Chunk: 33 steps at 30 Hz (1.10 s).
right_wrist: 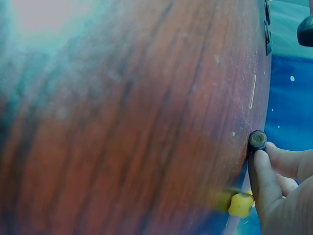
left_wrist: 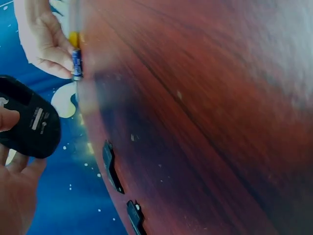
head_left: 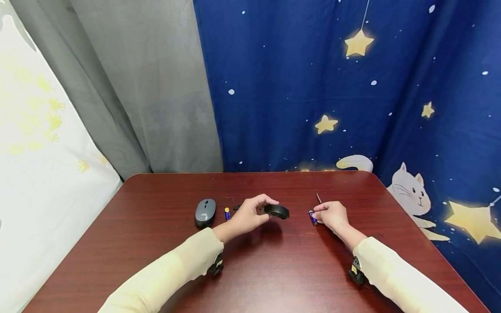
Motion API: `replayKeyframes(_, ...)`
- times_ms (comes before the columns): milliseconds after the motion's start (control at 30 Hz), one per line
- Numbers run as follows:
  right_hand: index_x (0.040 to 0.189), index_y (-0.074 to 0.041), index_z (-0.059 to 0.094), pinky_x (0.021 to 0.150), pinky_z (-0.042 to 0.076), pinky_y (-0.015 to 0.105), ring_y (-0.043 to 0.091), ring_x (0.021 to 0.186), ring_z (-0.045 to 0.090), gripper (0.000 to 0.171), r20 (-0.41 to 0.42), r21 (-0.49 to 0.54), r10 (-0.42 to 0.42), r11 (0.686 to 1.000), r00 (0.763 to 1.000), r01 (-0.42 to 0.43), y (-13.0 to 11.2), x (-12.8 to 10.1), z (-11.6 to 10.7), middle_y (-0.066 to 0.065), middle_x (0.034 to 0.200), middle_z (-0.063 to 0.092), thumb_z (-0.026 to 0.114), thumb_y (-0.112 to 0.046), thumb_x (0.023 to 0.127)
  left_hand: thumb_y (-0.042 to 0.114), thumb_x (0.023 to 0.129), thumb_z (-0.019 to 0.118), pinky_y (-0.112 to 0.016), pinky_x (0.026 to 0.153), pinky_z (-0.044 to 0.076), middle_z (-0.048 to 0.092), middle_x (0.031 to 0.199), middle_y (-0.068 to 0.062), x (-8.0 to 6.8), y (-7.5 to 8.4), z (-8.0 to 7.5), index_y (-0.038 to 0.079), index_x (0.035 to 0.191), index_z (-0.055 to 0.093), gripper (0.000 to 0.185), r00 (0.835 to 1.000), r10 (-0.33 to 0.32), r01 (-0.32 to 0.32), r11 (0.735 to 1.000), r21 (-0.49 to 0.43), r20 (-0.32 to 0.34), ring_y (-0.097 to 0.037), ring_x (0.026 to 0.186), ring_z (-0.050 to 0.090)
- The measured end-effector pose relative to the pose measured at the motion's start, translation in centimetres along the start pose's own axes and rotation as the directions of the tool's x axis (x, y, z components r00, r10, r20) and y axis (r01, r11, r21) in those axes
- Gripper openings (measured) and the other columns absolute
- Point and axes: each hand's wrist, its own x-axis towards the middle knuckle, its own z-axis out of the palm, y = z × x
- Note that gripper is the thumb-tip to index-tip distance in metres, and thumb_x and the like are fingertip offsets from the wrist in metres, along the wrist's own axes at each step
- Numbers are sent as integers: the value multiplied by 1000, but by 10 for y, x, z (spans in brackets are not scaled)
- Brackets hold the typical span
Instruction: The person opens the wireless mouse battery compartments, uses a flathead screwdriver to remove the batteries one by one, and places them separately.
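Above the middle of the dark red table (head_left: 164, 243), your left hand (head_left: 246, 216) held a black mouse (head_left: 276, 211) off the surface, thumb over its top and fingers curled beneath it; the left wrist view showed its underside with a small white label, gripped between your thumb and fingers. Just right of it, your right hand (head_left: 332, 214) rested on the wood and pinched a blue battery (head_left: 312, 218) between thumb and fingertips, the battery lying on the tabletop; the right wrist view showed its round end just past your thumb. To the left of your left hand a second blue battery with a yellow end (head_left: 227, 213) lay on the table, and beside that sat a grey mouse (head_left: 205, 212), upright and untouched. A small black piece (head_left: 236, 207) lay just behind your left hand. Behind the table hung a blue curtain with stars (head_left: 352, 87) and a grey curtain (head_left: 148, 87)
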Motion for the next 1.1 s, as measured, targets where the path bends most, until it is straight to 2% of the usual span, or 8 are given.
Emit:
replayKeyframes(133,97,11,71,60,57,26,13,66,68,17,6,12,1,1000,1000,-2,0,0,0,17,82,71,71,8,80,-10,82,65,-28,68,50,66,121,-1,3,-2,0,11,117,64,41,992,122,-126,979,160,33,-8,99,60)
replayKeyframes(267,97,10,71,60,57,26,15,66,69,17,1,3,-1,1000,1000,1,0,0,0,18,83,71,72,8,80,-10,83,66,-28,94,48,63,127,-5,5,-7,-2,8,120,63,41,947,300,-320,904,283,111,-12,120,56)
replayKeyframes(400,96,9,71,59,57,25,14,65,69,16,-3,-10,-2,1000,1000,2,1,0,0,16,83,71,72,7,80,-8,83,68,-27,102,41,60,131,-9,7,-15,-5,5,122,62,41,861,461,-508,761,404,213,-16,125,52)
replayKeyframes(567,96,10,71,59,57,25,14,65,69,16,3,-4,-13,1000,1000,13,1,0,0,16,80,71,71,8,81,-4,82,70,-34,102,42,62,127,-12,12,-20,-7,4,118,63,38,723,608,-673,513,533,329,-22,120,56)
replayKeyframes(667,96,10,71,58,56,25,15,65,69,15,4,-1,-14,1000,1000,14,1,1,0,16,79,71,71,8,81,1,84,70,-36,101,43,64,123,-11,16,-21,-7,5,114,63,31,677,622,-711,418,565,392,-24,117,59)
replayKeyframes(833,96,9,72,58,56,25,13,64,69,15,8,-2,-17,1000,1000,17,2,2,1,15,79,71,71,8,81,4,90,63,-36,105,39,63,124,-12,21,-21,-9,6,118,59,28,667,543,-736,376,563,510,-25,119,57)
replayKeyframes(1000,95,9,72,58,56,25,12,64,68,15,5,-2,-14,1000,1000,14,3,2,1,14,78,71,71,8,81,2,93,58,-40,107,37,59,126,-15,27,-25,-10,4,120,58,27,584,507,-806,268,528,634,-24,121,53)
replayKeyframes(1100,96,9,72,58,56,24,12,65,68,15,6,-2,-14,1000,1000,14,2,2,1,14,78,71,71,8,81,3,94,57,-41,105,39,60,124,-14,30,-28,-10,5,120,58,26,558,510,-821,226,524,655,-24,120,54)
